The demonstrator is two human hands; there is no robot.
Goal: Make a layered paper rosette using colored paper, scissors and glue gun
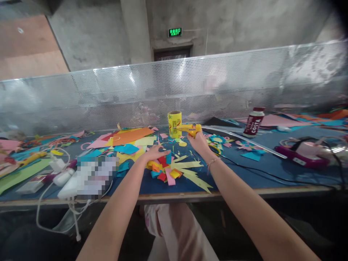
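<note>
My right hand (pixel 199 142) is closed around a yellow glue gun (pixel 189 129), whose nozzle points left toward a yellow roll (pixel 174 124) standing on the blue table (pixel 244 174). A black cord runs from the gun to the right across the table. My left hand (pixel 155 152) rests palm down, fingers pressed on a bundle of folded paper strips (pixel 164 170) in red, orange, blue, pink and yellow. Pointed yellow paper cut-outs (pixel 190 172) lie just right of the bundle.
Coloured paper sheets and scraps (pixel 130 139) cover the left and middle of the table. A Costa bottle (pixel 253 122) stands at the right, a purple device (pixel 301 154) beyond it. White chargers and cables (pixel 63 177) lie at the left. A perforated metal screen (pixel 190 87) backs the table.
</note>
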